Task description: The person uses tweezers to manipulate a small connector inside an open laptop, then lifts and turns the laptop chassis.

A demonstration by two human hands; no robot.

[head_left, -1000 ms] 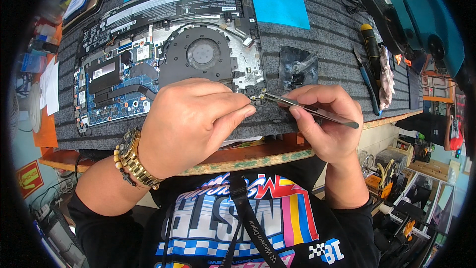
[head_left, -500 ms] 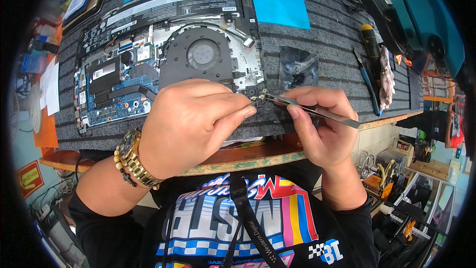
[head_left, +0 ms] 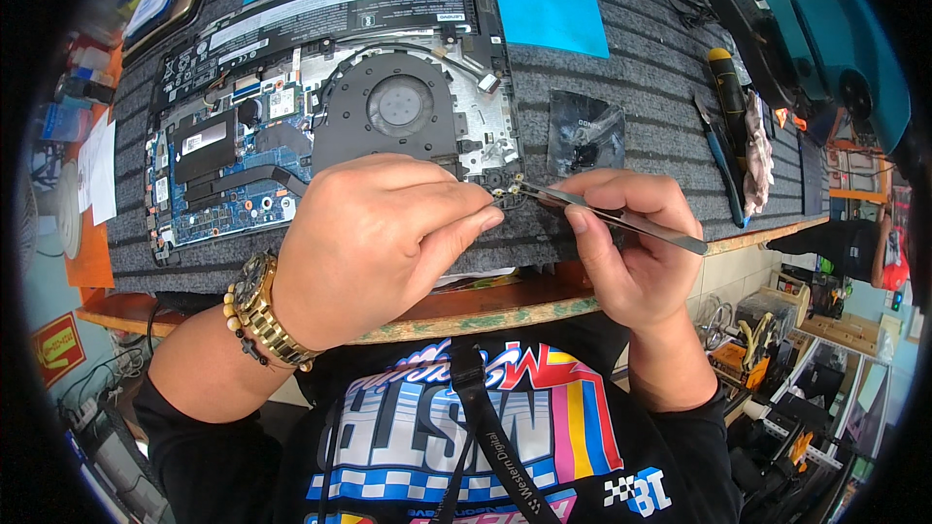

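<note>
An opened laptop base (head_left: 476,112) lies with its battery (head_left: 330,24), round fan (head_left: 374,126) and blue circuit board (head_left: 228,199) exposed. My left hand (head_left: 374,238) is closed in a pinch over its near right corner; what the fingertips hold is too small to make out. My right hand (head_left: 636,252) grips metal tweezers (head_left: 665,232), thumb below and fingers above. The tweezers' tips meet small brass-coloured fittings (head_left: 515,184) at that corner, just beside my left fingertips. My left hand hides part of the laptop's near edge.
A small dark plastic bag (head_left: 585,131) lies right of the laptop on the ridged grey mat (head_left: 650,78). Further right are blue-handled pliers (head_left: 718,160) and a yellow-and-black screwdriver (head_left: 723,87). A blue sheet (head_left: 553,0) lies behind; a teal machine arm (head_left: 806,29) stands far right.
Both hands and the tweezers stay almost in place, with barely any shift at the laptop's corner. In the right background, a person has moved slightly.
</note>
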